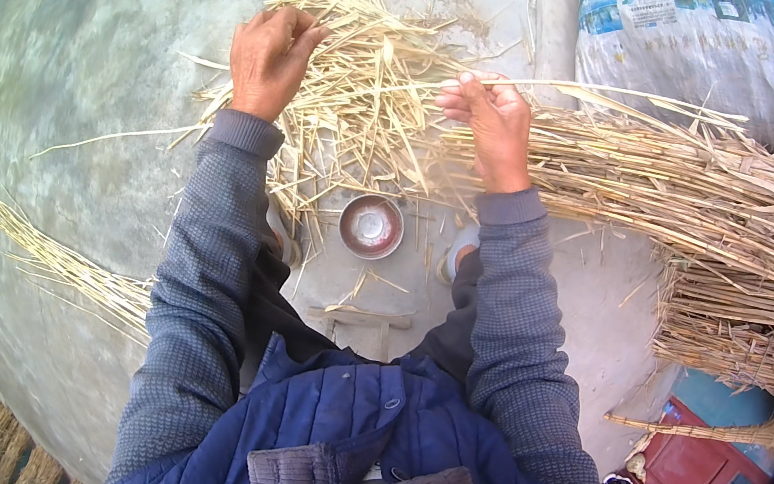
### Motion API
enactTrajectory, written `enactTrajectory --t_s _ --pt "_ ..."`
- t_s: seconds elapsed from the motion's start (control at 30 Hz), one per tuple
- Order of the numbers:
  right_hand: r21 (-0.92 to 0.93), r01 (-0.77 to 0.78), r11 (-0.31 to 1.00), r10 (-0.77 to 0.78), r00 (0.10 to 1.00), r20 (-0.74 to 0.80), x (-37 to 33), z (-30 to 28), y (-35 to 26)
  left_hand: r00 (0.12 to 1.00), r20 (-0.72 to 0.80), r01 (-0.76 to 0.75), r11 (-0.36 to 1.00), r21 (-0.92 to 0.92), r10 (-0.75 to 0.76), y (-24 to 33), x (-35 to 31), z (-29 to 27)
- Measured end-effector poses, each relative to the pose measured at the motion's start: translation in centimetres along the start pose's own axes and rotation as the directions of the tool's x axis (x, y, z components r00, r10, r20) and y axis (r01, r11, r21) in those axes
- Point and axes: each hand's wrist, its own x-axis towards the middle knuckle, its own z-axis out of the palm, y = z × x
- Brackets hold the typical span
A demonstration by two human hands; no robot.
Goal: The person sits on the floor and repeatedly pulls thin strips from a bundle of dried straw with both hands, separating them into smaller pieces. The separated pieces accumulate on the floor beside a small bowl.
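My right hand (489, 124) pinches a long pale dry stalk (623, 94) between thumb and fingers; the stalk stretches off to the right. Across from it, my left hand (272, 62) is closed, knuckles up, at the left side of a loose heap of straw-coloured strips (368, 107). Whatever its fingertips grip is hidden. Beneath my right hand and to its right lies a thick bundle of dry stalks (640, 176). Between my feet stands a small round metal bowl (395, 241) with a reddish inner wall.
A big whitish sack with blue print (696, 78) sits at the far right, behind the bundle. More stalk bundles (736, 338) are stacked at right. A thin sheaf (79, 269) lies on the concrete floor (101, 65) at left. Nearer, a small wooden piece (365, 318) sits between my legs.
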Motion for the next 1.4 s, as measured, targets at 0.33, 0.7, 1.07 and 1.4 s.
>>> enactTrajectory --t_s 0.33,0.7,1.07,1.4 --pt "0.127 -0.067 0.990 0.058 0.996 0.068 -0.3 2.1 0.8 0.929 0.113 -0.283 0.872 -0.399 0.353 4.8 -1.4 3.0" --pt "0.262 -0.012 0.965 -0.044 0.977 0.208 0.1 -2.2 -1.5 0.817 0.577 0.313 0.857 -0.409 -0.023 -0.4 0.1 -2.3" --pt "0.075 0.078 0.994 -0.091 0.979 0.185 -0.8 0.0 -1.5 0.946 0.174 -0.142 0.833 -0.535 0.273 5.8 -1.1 1.8" --pt "-0.005 0.150 0.989 -0.144 0.954 0.264 -1.0 -0.6 -1.9 0.841 0.540 0.447 0.582 -0.680 -0.016 6.4 -1.3 1.3"
